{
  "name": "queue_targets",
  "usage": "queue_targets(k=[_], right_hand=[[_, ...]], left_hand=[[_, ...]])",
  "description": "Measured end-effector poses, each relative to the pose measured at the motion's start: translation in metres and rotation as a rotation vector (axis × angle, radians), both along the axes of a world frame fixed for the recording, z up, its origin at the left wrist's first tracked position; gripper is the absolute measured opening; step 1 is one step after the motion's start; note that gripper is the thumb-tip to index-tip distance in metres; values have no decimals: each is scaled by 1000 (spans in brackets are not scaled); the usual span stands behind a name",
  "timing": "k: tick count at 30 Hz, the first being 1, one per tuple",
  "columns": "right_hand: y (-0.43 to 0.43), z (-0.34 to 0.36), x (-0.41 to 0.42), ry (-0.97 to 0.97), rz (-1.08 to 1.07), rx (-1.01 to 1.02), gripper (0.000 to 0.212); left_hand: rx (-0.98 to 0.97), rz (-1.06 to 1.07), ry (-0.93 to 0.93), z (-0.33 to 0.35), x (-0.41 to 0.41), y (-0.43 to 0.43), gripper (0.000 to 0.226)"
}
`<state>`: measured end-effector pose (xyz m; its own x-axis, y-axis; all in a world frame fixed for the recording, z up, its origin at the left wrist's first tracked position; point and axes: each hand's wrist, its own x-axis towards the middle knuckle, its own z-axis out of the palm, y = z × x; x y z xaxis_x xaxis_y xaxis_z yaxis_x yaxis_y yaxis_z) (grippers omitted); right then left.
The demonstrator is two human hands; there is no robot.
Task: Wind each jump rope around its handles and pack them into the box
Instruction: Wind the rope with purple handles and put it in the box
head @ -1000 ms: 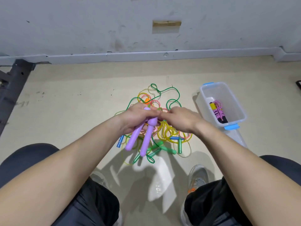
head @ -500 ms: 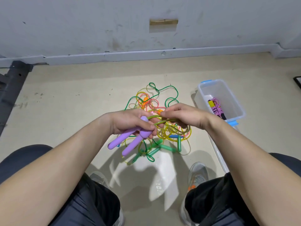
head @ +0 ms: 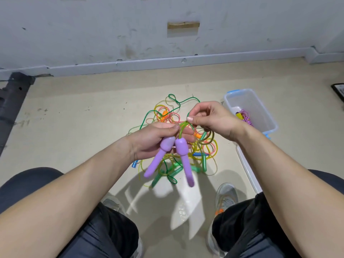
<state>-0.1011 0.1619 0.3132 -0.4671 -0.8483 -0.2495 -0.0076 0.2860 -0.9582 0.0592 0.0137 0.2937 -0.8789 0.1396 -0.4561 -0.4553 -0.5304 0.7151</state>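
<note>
Item in hand: a jump rope with two slim purple plastic handles point(head: 183, 155) and a thin translucent yellow-green cord point(head: 182, 127), held in the air above the floor point(head: 83, 127) and over a tangled pile of coloured ropes point(head: 204, 146). The left hand point(head: 152, 140) grips both handles together at their bulbous upper ends, fingers point(head: 173, 127) curled round them, with the shafts hanging down and splayed slightly apart. The right hand point(head: 214, 120) pinches a short loop of the cord between thumb and forefinger just above the handle tops. Whether the rest of the cord is free of the pile cannot be told. The clear plastic box with blue latches point(head: 260, 107) stands on the floor to the right, near the pile, and already holds one wound rope with a pink-purple cord point(head: 245, 117); its lid point(head: 245, 164) appears to lie beside it. Assessment: the rope is light. The handles are rigid and smooth and are best taken around the thick collars, where the grip will not slide. The cord is limp, springy and likely slippery; it wants steady tension while wrapping, or the turns will loosen and snag neighbouring ropes.
</note>
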Motion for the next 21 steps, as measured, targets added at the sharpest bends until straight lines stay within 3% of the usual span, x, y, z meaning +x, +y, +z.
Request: queue_targets(k=[6, 13, 17, 21], right_hand=[[-2, 0, -5, 48, 44, 10, 15], [-1, 1, -11, 116, 201, 100, 16], [-2, -1, -9, 140, 221, 147, 15], [-2, 3, -8, 179, 163, 133, 18]], left_hand=[[13, 80, -6, -10, 2, 9, 29], [-82, -27, -29, -18, 1, 5, 27], [-196, -47, -33, -16, -1, 8, 42], [-162, 13, -26, -12, -3, 16, 25]])
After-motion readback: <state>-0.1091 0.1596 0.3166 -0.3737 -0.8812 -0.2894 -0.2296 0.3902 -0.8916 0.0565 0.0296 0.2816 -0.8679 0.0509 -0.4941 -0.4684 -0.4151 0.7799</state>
